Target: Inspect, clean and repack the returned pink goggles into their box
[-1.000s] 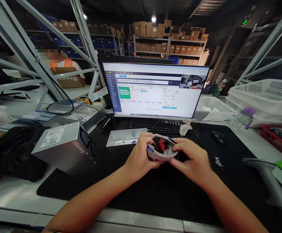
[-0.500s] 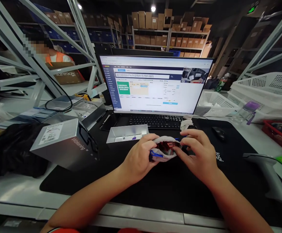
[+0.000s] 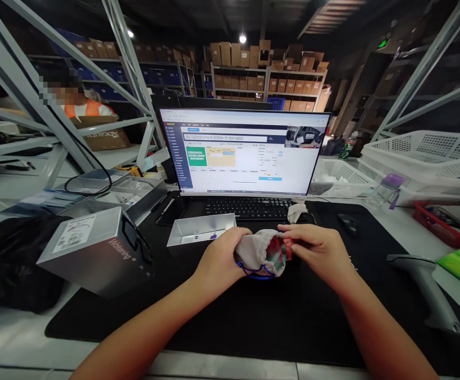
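The left hand (image 3: 222,253) wraps the side of a grey pouch (image 3: 251,248) held low in front of the monitor (image 3: 241,169); the right hand (image 3: 323,250), thumb and fingers close together, pinches a red item (image 3: 287,247) at the pouch's mouth. Below, a black mat (image 3: 230,316) covers worktop (image 3: 12,338) before the monitor; a silver box (image 3: 87,261) stands front-left of it, shelves (image 3: 240,67) of cartons (image 3: 240,55) behind.

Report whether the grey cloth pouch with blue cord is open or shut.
Open: the pouch gapes toward the right hand, red and green showing inside.
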The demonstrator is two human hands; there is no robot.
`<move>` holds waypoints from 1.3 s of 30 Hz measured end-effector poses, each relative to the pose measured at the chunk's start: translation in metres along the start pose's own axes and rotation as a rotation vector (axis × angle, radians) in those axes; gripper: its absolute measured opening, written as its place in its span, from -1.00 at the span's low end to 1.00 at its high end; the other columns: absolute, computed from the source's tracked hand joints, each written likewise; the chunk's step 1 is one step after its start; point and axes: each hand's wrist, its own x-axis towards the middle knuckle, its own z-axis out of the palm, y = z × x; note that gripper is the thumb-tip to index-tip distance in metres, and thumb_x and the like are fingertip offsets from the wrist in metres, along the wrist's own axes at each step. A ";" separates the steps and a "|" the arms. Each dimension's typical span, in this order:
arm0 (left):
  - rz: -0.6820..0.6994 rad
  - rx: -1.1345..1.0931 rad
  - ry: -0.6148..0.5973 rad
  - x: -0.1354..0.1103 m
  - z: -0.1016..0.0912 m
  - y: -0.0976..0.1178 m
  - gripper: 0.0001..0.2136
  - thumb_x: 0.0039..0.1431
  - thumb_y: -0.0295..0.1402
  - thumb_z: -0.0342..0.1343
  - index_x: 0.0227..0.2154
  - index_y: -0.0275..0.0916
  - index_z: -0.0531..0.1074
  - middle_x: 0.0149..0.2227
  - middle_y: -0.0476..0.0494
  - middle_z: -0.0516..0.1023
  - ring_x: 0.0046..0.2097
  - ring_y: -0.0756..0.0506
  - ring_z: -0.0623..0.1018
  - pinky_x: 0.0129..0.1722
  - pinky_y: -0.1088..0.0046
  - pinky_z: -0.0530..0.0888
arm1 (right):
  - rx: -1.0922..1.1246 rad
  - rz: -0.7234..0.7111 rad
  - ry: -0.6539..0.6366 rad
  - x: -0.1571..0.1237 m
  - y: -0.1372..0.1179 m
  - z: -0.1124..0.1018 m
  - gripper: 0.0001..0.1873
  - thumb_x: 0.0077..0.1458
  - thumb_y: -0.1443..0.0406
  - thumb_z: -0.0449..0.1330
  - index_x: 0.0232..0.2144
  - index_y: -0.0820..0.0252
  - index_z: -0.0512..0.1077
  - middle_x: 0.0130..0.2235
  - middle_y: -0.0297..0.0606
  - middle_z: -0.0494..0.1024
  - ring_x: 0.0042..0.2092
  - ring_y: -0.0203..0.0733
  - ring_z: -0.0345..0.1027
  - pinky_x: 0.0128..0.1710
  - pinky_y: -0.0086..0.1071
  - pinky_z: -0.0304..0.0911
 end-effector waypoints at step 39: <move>-0.136 -0.092 0.113 -0.033 -0.033 -0.051 -0.35 0.13 -0.20 0.27 0.27 -0.16 0.23 0.22 -0.31 0.44 0.10 -0.24 0.56 0.16 0.09 0.47 | 0.566 0.482 0.280 -0.012 0.011 0.046 -0.77 -0.08 0.17 0.48 -0.28 -0.01 0.69 -0.25 -0.26 0.69 -0.19 -0.07 0.58 -0.18 -0.19 0.53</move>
